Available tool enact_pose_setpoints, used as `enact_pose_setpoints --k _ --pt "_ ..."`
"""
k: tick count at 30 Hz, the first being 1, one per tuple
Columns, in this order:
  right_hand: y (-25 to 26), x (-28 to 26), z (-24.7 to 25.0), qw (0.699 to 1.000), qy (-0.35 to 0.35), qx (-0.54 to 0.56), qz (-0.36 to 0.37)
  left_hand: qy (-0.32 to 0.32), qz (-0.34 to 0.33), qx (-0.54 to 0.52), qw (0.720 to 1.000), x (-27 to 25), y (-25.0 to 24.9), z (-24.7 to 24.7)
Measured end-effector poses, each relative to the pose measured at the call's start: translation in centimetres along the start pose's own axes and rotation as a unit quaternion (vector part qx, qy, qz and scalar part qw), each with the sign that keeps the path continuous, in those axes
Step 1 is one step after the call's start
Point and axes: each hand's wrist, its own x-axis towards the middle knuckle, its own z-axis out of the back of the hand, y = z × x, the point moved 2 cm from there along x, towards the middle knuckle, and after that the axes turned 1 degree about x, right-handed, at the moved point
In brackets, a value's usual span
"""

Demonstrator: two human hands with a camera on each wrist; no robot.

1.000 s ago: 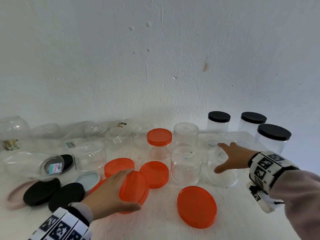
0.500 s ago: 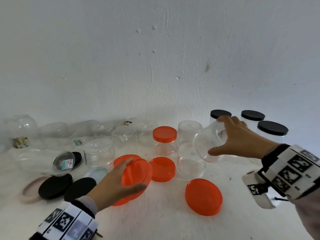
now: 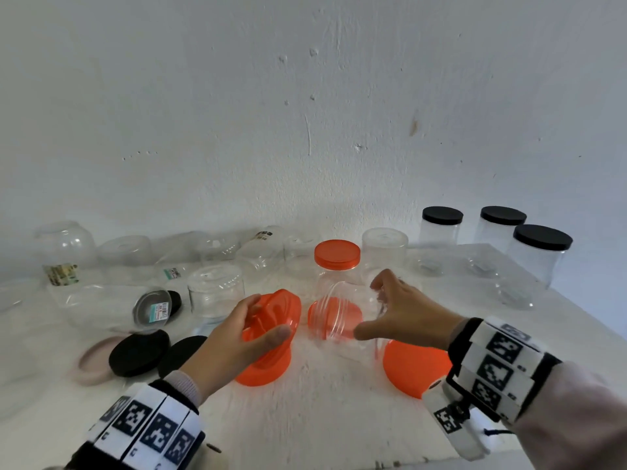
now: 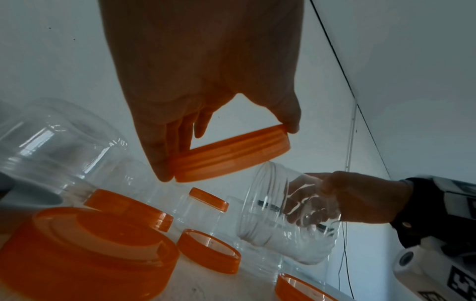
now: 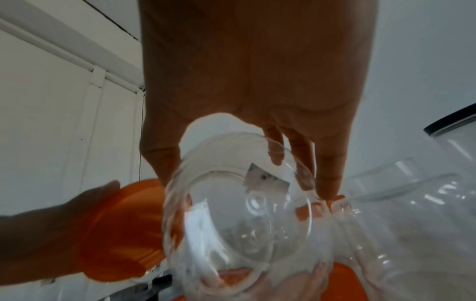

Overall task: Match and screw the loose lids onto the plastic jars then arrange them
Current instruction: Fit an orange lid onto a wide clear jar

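My left hand (image 3: 244, 330) grips an orange lid (image 3: 276, 312) by its rim, thumb on one edge and fingers on the other, lifted off the table; the same orange lid (image 4: 231, 156) shows tilted in the left wrist view. My right hand (image 3: 390, 317) holds a clear plastic jar (image 3: 342, 317) on its side, its threaded mouth turned left toward the lid. In the right wrist view the jar's base (image 5: 239, 213) faces the camera, with the lid (image 5: 123, 230) just beyond. Lid and jar mouth sit a small gap apart.
Loose orange lids (image 3: 263, 368) (image 3: 415, 371) lie on the white table (image 3: 322, 418). A capped orange-lid jar (image 3: 337, 262) stands behind. Three black-lidded jars (image 3: 541, 256) stand at the back right. Clear jars (image 3: 215, 290) and black lids (image 3: 139, 352) crowd the left.
My right hand lifted the clear jar from the right, turned it on its side and brought it to the middle. My left hand raised the orange lid toward the jar's mouth.
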Motion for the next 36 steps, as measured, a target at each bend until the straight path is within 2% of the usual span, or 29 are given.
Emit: enact_pose_setpoints --k 6,13,18,24,36 --pt "0.7 0.6 -3.0 0.997 0.068 -0.027 -0.022 -0.013 -0.005 -0.044 0.999 0.0 0.7 0.6" --pt "0.6 1.0 -5.5 0.995 0.088 -0.009 -0.043 -0.013 -0.013 -0.046 0.999 0.3 0.1 0.4" --pt "0.0 1.0 -5.4 0.987 0.137 0.041 -0.075 -0.007 -0.011 -0.013 1.0 0.9 -0.5 -0.2" --pt "-1.4 0.8 -5.0 0.978 0.192 0.026 -0.077 0.017 -0.016 0.023 0.999 1.7 -0.7 -1.2" --pt "-1.8 0.6 -6.1 0.975 0.195 0.092 -0.06 0.079 -0.055 0.161 0.982 2.0 -3.4 -4.2"
